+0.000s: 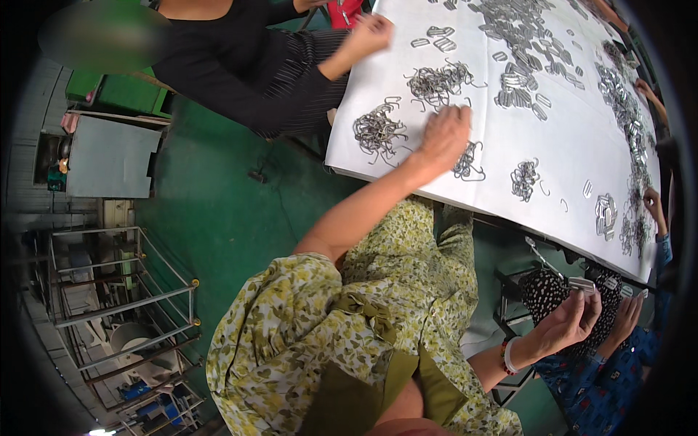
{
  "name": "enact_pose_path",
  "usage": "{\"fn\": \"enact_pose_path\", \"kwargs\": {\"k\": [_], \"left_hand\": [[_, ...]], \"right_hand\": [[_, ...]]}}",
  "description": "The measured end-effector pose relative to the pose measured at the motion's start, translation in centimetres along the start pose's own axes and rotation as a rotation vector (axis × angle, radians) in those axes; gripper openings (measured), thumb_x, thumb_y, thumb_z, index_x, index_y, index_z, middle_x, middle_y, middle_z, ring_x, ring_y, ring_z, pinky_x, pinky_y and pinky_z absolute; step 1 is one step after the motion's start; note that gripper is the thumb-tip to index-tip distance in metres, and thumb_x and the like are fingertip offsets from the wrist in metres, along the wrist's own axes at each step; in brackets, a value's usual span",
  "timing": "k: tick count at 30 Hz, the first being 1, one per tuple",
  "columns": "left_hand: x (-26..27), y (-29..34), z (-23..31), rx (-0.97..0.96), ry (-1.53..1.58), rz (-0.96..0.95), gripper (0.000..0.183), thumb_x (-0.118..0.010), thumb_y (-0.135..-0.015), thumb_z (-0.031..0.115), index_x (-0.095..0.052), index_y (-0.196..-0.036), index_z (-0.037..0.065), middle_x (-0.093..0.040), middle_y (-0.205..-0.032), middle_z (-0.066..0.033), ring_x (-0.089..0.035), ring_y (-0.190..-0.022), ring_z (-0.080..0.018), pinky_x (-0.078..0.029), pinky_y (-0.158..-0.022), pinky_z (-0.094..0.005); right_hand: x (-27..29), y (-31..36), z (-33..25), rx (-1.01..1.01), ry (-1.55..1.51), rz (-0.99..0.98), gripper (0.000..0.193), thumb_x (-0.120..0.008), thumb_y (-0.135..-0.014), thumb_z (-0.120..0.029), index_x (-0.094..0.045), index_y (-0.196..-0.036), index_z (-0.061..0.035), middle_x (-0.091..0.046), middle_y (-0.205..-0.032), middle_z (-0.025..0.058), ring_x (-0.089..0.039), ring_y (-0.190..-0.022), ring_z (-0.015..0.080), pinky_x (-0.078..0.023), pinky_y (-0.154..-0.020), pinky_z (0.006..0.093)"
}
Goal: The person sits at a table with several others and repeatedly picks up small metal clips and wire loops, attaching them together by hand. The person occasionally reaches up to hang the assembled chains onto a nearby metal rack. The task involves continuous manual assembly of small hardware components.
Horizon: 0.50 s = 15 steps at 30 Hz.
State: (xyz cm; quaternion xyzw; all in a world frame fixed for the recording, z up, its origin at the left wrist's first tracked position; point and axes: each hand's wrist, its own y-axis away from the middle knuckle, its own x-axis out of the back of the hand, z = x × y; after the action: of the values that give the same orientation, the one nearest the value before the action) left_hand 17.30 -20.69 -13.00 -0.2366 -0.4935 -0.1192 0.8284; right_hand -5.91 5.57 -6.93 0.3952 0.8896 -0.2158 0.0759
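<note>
My left hand [445,138] reaches over the white-covered table [436,178], fingers curled down and closed by a pile of bent wire hooks [469,161]. Whatever is in its fingertips is hidden. Off the table's near edge at the right, my right hand [571,320] pinches a flat slotted metal buckle [582,284]. A thin metal piece [542,254] extends from near that buckle toward the upper left; whether they are joined I cannot tell. More wire hooks lie in tangled heaps [378,132] left of my left hand and in a small pile [525,179] to its right.
Many flat metal buckles [516,91] spread across the table's middle. A co-worker's hand [367,38] is at the table's left edge; another co-worker's hand [627,316] is close beside my right hand. A metal rack [131,291] stands on the green floor [218,196] at left.
</note>
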Motion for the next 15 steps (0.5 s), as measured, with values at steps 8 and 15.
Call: {"fn": "enact_pose_path", "kwargs": {"k": [8, 15], "left_hand": [[8.3, 4.0, -10.5, 0.279, -0.095, -0.260, 0.022, -0.059, -0.082, 0.014, -0.057, -0.101, 0.002, -0.057, -0.101, -0.0195, -0.052, -0.100, -0.0367, -0.043, -0.084, -0.0432], [6.7, 6.3, -11.2, 0.364, -0.106, -0.317, 0.068, -0.077, -0.065, 0.029, -0.051, -0.125, 0.011, -0.046, -0.121, -0.0189, -0.043, -0.111, -0.0341, -0.036, -0.097, -0.0391]], "right_hand": [[0.4, -0.5, 0.4, -0.008, 0.021, 0.023, 0.024, -0.053, -0.081, 0.012, -0.056, -0.105, 0.0066, -0.060, -0.098, 0.0164, -0.061, -0.092, 0.0233, -0.044, -0.098, 0.0461], [0.0, -0.7, 0.6, -0.001, -0.005, 0.003, 0.025, -0.053, -0.081, 0.013, -0.056, -0.104, 0.0067, -0.061, -0.098, 0.0166, -0.061, -0.091, 0.0228, -0.044, -0.097, 0.0457]]}}
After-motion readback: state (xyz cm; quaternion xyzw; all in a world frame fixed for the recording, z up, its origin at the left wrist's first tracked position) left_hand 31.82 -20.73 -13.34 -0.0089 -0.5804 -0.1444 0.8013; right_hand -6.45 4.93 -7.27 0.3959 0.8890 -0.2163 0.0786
